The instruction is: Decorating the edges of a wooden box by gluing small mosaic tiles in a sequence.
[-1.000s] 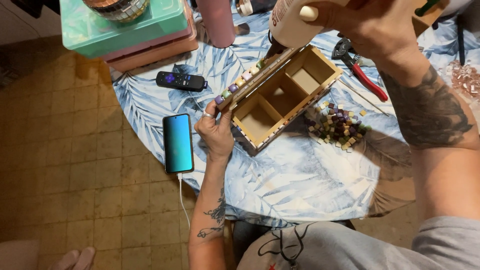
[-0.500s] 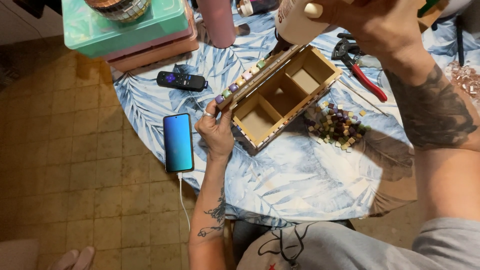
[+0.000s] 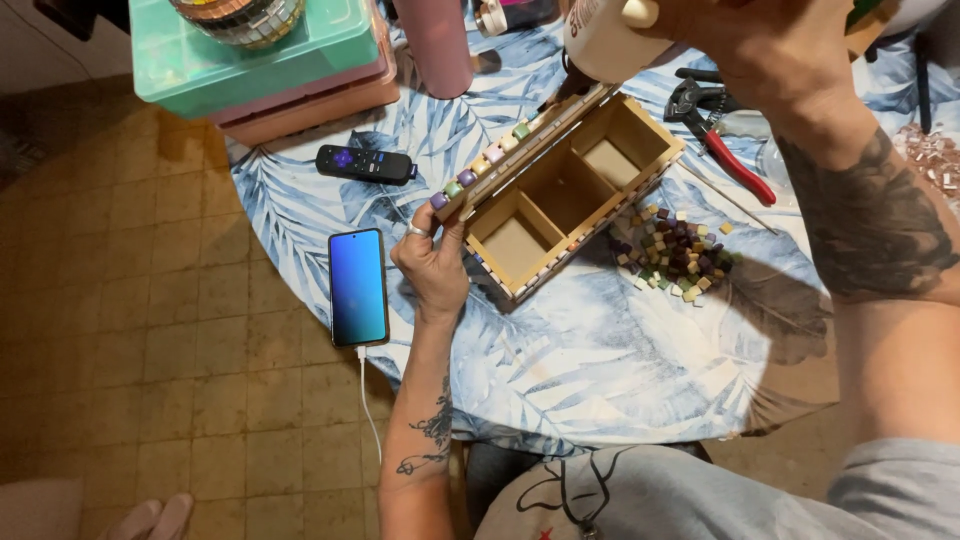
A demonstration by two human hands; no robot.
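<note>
A wooden box [image 3: 560, 190] with three compartments lies tipped on the round table. A row of small coloured tiles [image 3: 480, 165] runs along its upper edge. My left hand [image 3: 432, 262] grips the box's near corner and steadies it. My right hand [image 3: 760, 45] is raised at the top of the view and holds a white glue bottle [image 3: 600, 35] tilted down over the far end of the tile row. A heap of loose small tiles [image 3: 675, 250] lies just right of the box.
A smartphone [image 3: 358, 286] on a white cable lies at the table's left edge, with a black remote [image 3: 366, 164] behind it. Red-handled pliers [image 3: 725, 135], a pink tumbler [image 3: 440, 45] and stacked mint and pink cases [image 3: 255, 55] stand at the back. Tiled floor [image 3: 150, 320] is to the left.
My right hand with the glue bottle has shifted slightly over the box's far end. My left hand and the box have stayed put.
</note>
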